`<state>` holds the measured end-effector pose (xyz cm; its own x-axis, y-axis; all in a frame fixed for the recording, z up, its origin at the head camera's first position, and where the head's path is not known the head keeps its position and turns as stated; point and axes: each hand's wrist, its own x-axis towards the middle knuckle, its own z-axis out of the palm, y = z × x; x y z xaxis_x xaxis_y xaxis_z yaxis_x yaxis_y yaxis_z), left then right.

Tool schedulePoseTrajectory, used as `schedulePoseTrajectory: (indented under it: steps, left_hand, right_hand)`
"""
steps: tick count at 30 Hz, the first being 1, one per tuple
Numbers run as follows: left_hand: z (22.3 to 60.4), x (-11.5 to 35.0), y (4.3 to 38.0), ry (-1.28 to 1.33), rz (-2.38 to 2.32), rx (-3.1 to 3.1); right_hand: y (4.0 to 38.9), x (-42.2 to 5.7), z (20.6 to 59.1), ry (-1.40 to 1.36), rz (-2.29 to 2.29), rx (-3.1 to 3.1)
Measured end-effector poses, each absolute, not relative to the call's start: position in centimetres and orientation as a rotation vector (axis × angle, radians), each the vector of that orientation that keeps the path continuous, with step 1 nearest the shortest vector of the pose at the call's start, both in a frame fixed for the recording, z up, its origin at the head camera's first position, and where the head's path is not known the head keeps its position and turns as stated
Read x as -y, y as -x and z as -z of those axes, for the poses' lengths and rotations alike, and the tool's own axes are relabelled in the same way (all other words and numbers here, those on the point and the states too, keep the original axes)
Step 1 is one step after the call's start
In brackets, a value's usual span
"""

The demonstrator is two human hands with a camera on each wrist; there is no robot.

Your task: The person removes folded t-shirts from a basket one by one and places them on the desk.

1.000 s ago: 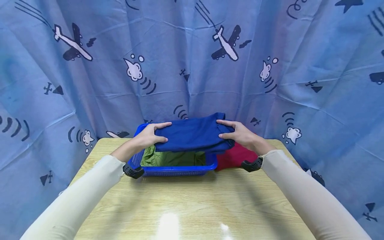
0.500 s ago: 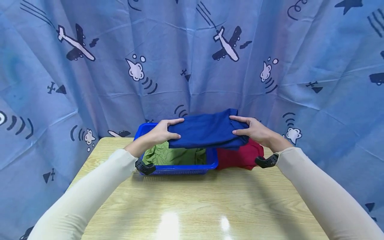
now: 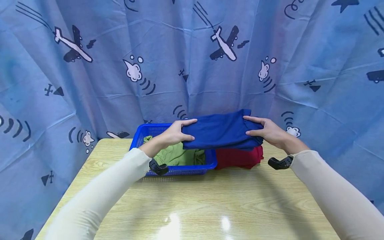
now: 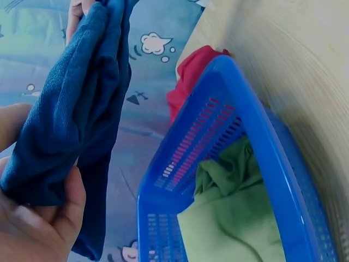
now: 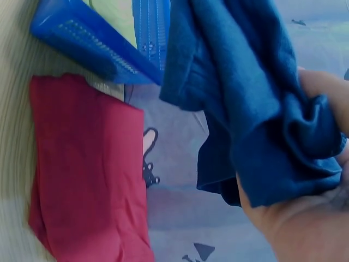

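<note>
A folded dark blue garment (image 3: pixel 217 131) is held up level between both hands, above the table. My left hand (image 3: pixel 175 133) grips its left end, thumb on the near side; the left wrist view shows the fingers curled round the thick fold (image 4: pixel 60 125). At the other end my right hand (image 3: pixel 268 131) pinches the cloth, and a loose flap (image 5: pixel 218 185) hangs down in the right wrist view. Below and to the right lies a folded red garment (image 3: pixel 240 157) on the table, partly covered by the blue one in the head view.
A blue plastic basket (image 3: pixel 180 168) with perforated walls stands left of the red garment, a green garment (image 3: pixel 177 155) inside it. The wooden table (image 3: pixel 204 200) reaches back to a blue curtain (image 3: pixel 168 66) printed with airplanes.
Both hands have carried the blue garment to the right, from over the basket to partly over the red garment. More of the green garment now shows. The grip looks the same.
</note>
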<state>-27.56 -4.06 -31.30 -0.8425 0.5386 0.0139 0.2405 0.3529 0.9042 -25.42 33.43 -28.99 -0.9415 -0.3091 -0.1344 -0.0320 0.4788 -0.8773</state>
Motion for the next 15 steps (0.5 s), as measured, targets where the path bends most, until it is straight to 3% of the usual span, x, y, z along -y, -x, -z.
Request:
schedulePoseTrajectory:
  steps: [15]
  left_hand:
    - [32.5, -0.3, 27.2, -0.761, -1.512, -2.312]
  right_hand:
    - [24.6, -37.5, 29.5, 0.213, 1.373, -2.486]
